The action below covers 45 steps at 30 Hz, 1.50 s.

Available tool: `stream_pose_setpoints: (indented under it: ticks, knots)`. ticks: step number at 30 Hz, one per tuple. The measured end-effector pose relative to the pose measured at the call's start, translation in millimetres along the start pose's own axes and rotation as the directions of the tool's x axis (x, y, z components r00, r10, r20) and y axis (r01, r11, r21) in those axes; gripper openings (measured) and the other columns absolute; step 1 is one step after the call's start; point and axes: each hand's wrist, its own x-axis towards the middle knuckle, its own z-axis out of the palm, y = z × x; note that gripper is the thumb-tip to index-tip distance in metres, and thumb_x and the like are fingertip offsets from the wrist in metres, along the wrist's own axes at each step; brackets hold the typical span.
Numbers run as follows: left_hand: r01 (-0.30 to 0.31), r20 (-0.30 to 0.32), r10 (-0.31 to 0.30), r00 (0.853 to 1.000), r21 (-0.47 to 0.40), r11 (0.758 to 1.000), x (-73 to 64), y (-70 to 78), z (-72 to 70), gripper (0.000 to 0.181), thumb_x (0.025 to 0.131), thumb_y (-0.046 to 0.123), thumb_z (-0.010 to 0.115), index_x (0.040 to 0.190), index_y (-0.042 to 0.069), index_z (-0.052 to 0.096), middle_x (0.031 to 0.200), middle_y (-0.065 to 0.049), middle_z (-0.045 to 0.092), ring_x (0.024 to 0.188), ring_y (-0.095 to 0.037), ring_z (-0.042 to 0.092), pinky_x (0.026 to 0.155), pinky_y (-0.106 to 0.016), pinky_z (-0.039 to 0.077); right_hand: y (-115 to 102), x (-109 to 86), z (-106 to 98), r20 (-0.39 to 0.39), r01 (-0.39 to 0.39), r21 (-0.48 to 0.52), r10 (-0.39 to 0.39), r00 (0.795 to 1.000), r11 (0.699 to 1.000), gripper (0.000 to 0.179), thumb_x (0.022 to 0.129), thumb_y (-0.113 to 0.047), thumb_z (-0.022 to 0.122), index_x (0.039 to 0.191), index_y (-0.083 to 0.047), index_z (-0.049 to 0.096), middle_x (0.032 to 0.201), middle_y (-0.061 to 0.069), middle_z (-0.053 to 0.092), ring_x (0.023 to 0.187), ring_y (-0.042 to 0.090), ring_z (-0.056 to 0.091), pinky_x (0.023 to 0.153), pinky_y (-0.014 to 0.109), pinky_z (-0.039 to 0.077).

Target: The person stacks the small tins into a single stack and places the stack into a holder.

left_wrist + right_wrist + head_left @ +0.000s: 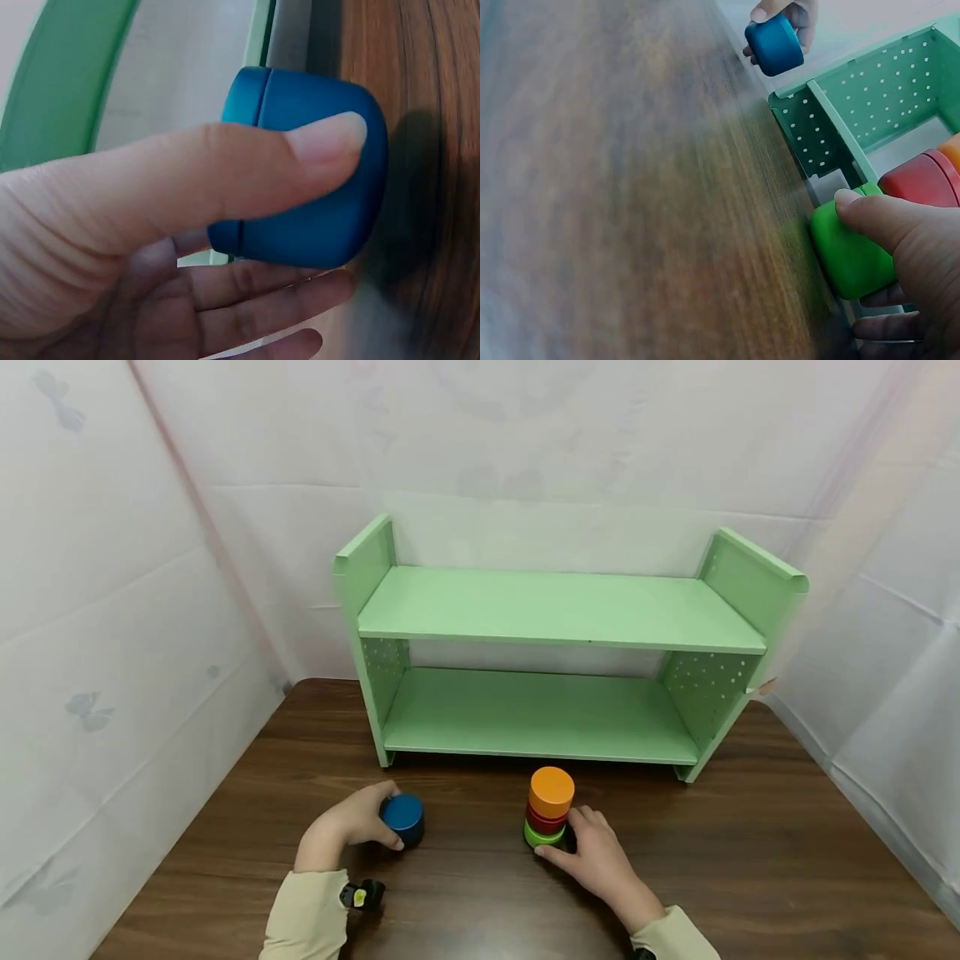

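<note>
While our left hand point(352, 817) pinches the blue canister point(403, 821) before the shelf point(540, 710), our right hand point(592, 856) grips the green canister point(542, 838) beneath the red canister point(547, 821) and orange canister point(552, 792). We judge all light, stiff, smooth; stacked, they may slip, so low side holds suit.

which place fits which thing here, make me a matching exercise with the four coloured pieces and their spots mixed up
Things
1. blue piece
2. orange piece
3. red piece
4. bright green piece

Places
A. middle of the stack
B. bottom of the stack
C. in the grip of the left hand, apart from the stack
D. top of the stack

Right pairs: 1-C, 2-D, 3-A, 4-B
</note>
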Motion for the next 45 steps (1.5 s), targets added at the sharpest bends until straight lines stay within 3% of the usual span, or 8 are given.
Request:
stream_pose_setpoints:
  ticks: [5, 11, 17, 21, 27, 34, 45]
  knots:
    - [0.028, -0.027, -0.027, 0.999, 0.010, 1.000, -1.8, 16.0, 2.1, 0.055, 0.063, 0.010, 0.088, 0.106, 0.002, 0.055, 0.106, -0.015, 0.062, 0.094, -0.028, 0.058, 0.078, -0.044, 0.049, 0.7, -1.1, -2.4, 0.006, -0.007, 0.001, 0.007, 1.000, 1.000, 0.060, 0.076, -0.045, 0.077, 0.116, -0.003, 0.060, 0.108, 0.006, 0.060, 0.104, 0.025, 0.054, 0.090, 0.046, 0.046]
    - [-0.042, -0.090, 0.041, 0.995, -0.012, 0.999, -2.8, 24.4, 7.4, 0.055, 0.064, 0.010, 0.086, 0.108, 0.001, 0.054, 0.104, -0.013, 0.062, 0.095, -0.027, 0.059, 0.079, -0.045, 0.049, 0.7, -1.2, -2.7, 0.008, -0.001, -0.003, 0.001, 1.000, 1.000, 0.060, 0.076, -0.045, 0.077, 0.116, -0.003, 0.060, 0.108, 0.006, 0.061, 0.104, 0.025, 0.054, 0.090, 0.046, 0.046]
    - [-0.106, -0.202, 0.107, 0.973, 0.017, 0.994, 0.7, 25.6, 12.1, 0.055, 0.067, 0.012, 0.085, 0.110, 0.000, 0.053, 0.106, -0.016, 0.063, 0.098, -0.031, 0.061, 0.082, -0.048, 0.049, 0.1, -1.2, -2.4, 0.009, 0.005, -0.010, -0.005, 1.000, 1.000, 0.059, 0.076, -0.043, 0.078, 0.115, -0.004, 0.061, 0.107, 0.006, 0.061, 0.104, 0.025, 0.054, 0.090, 0.047, 0.046]
    - [-0.113, -0.253, 0.108, 0.961, -0.004, 0.994, 2.5, 28.2, 13.3, 0.055, 0.070, 0.014, 0.084, 0.113, -0.001, 0.054, 0.110, -0.017, 0.063, 0.101, -0.031, 0.061, 0.085, -0.048, 0.049, -0.3, -0.9, -2.4, 0.004, 0.008, -0.018, -0.008, 1.000, 1.000, 0.058, 0.076, -0.043, 0.078, 0.115, -0.004, 0.061, 0.106, 0.006, 0.060, 0.103, 0.024, 0.054, 0.089, 0.046, 0.046]
    - [-0.107, -0.282, 0.097, 0.954, -0.021, 0.994, 4.5, 29.2, 13.7, 0.060, 0.072, 0.019, 0.083, 0.119, -0.001, 0.052, 0.115, -0.018, 0.061, 0.102, -0.029, 0.060, 0.084, -0.046, 0.050, -0.9, -0.6, -1.9, -0.005, 0.020, -0.019, -0.020, 1.000, 1.000, 0.057, 0.075, -0.041, 0.078, 0.114, -0.003, 0.061, 0.105, 0.006, 0.060, 0.101, 0.023, 0.054, 0.088, 0.046, 0.046]
    - [-0.122, -0.300, 0.110, 0.948, -0.019, 0.992, 5.0, 34.7, 13.3, 0.055, 0.070, 0.020, 0.084, 0.113, 0.001, 0.054, 0.105, -0.013, 0.062, 0.089, -0.021, 0.060, 0.076, -0.040, 0.050, -0.8, -1.2, -1.1, -0.013, 0.022, -0.013, -0.022, 1.000, 1.000, 0.058, 0.075, -0.041, 0.078, 0.115, -0.002, 0.061, 0.104, 0.005, 0.060, 0.100, 0.023, 0.054, 0.088, 0.046, 0.046]
    - [-0.117, -0.337, 0.133, 0.932, 0.068, 0.991, 7.1, 47.7, 18.2, 0.057, 0.071, 0.027, 0.084, 0.116, 0.002, 0.058, 0.104, -0.011, 0.064, 0.089, -0.021, 0.060, 0.075, -0.040, 0.050, -0.2, -1.5, -1.6, -0.011, 0.023, -0.011, -0.023, 1.000, 1.000, 0.058, 0.076, -0.042, 0.078, 0.115, -0.002, 0.061, 0.105, 0.006, 0.060, 0.101, 0.024, 0.054, 0.088, 0.047, 0.046]
